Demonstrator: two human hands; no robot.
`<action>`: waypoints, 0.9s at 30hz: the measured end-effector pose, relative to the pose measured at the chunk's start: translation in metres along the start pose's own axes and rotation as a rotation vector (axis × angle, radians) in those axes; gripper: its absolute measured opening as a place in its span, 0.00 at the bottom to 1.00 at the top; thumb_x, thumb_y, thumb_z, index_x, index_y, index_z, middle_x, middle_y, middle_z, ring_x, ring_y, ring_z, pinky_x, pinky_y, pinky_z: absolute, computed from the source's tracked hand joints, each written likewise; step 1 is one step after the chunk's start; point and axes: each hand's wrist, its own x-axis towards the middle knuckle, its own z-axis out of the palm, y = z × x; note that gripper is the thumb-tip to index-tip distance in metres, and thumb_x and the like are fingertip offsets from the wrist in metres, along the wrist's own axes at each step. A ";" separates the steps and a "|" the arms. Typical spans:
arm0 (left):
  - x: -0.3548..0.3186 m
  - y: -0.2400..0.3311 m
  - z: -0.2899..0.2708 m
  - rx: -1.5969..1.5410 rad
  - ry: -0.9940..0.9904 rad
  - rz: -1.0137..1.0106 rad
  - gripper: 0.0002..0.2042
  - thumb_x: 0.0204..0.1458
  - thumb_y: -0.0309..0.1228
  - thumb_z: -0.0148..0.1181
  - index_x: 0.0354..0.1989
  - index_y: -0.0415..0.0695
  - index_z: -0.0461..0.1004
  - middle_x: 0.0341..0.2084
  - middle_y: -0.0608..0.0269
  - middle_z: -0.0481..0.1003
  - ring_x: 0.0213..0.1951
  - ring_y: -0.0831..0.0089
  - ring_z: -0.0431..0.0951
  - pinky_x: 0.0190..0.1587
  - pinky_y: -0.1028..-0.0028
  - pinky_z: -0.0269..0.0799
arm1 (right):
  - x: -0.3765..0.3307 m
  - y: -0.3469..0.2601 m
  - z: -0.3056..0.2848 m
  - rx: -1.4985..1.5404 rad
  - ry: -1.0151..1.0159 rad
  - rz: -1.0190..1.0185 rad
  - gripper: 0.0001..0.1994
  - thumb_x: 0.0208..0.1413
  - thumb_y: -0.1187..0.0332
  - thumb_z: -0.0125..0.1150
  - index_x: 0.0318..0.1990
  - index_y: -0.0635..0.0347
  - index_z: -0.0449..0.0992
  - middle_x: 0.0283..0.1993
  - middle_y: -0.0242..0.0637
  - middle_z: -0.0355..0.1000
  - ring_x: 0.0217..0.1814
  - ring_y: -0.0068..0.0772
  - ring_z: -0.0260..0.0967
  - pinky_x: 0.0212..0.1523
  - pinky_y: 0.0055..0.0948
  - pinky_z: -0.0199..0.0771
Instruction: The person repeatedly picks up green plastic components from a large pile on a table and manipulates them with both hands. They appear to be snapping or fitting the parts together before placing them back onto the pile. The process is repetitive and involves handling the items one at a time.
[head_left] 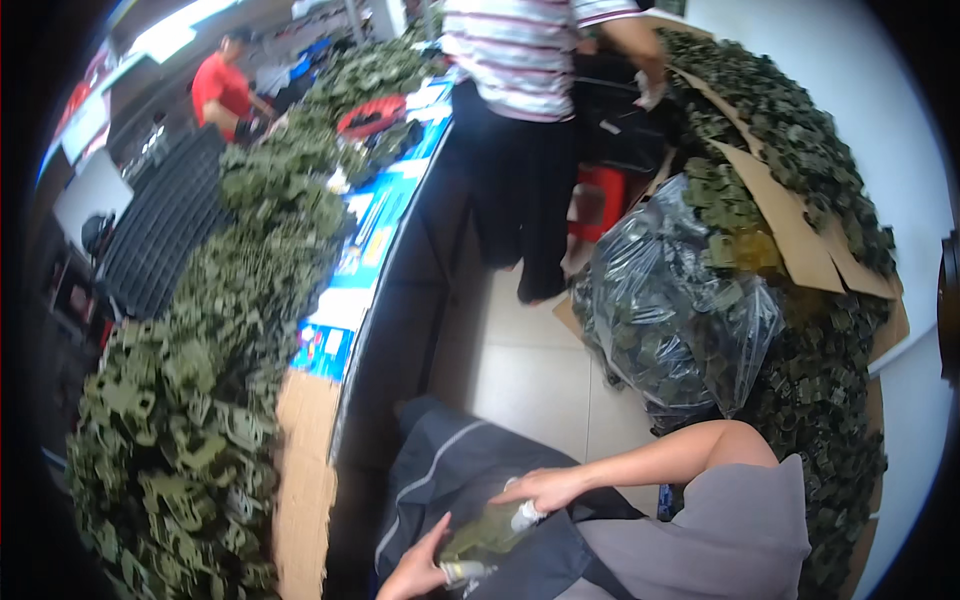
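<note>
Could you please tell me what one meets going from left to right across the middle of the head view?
Black ribbed tray → heap of green plastic parts on the bench → blue printed sheets → bare floor → clear bag of green parts → cardboard sheets stacked with more green parts.

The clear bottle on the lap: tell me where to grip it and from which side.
Probably grip the clear bottle around its mid-body, coming from above. It lies tilted on the dark jacket, body side exposed. The right hand rests at its upper, white-capped end; the left hand holds the lower end.
</note>
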 end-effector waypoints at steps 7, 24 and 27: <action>-0.003 -0.017 0.007 -0.590 0.171 0.060 0.42 0.34 0.26 0.68 0.60 0.49 0.50 0.49 0.58 0.63 0.52 0.71 0.63 0.54 0.72 0.58 | 0.002 0.009 -0.004 0.097 0.167 -0.016 0.27 0.47 0.62 0.59 0.56 0.57 0.61 0.50 0.43 0.65 0.53 0.41 0.62 0.51 0.30 0.61; -0.015 -0.022 0.067 -0.337 0.709 0.185 0.30 0.32 0.21 0.57 0.51 0.40 0.61 0.44 0.51 0.68 0.48 0.57 0.68 0.49 0.69 0.64 | 0.083 -0.065 0.013 -0.169 -0.041 -0.279 0.33 0.39 0.67 0.62 0.56 0.58 0.58 0.41 0.47 0.69 0.45 0.47 0.67 0.45 0.35 0.67; -0.008 -0.023 0.066 -0.324 0.726 0.187 0.28 0.33 0.21 0.58 0.50 0.40 0.64 0.43 0.52 0.69 0.45 0.60 0.71 0.47 0.70 0.66 | 0.091 -0.052 -0.003 0.037 -0.129 -0.262 0.30 0.40 0.73 0.60 0.56 0.58 0.59 0.45 0.46 0.68 0.47 0.43 0.67 0.46 0.34 0.67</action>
